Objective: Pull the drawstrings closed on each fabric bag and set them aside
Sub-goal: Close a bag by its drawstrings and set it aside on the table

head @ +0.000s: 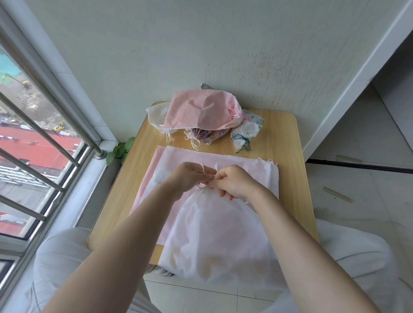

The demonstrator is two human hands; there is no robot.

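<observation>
A: Where is the white bag point(218, 237) seen?

B: It is laid on the near part of the table point(293, 141), over flat pink bags point(150, 177), with its mouth gathered.

A: How are the hands held?

B: Its drawstrings point(201, 166) are pinched by the left hand point(190, 177) and the right hand point(235, 181), close together. A pile of closed bags point(202, 111) is seen at the far edge.

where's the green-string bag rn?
Head view: the green-string bag lies at the table's far right, just right of the pink bag heading the pile, beyond both hands.
</observation>
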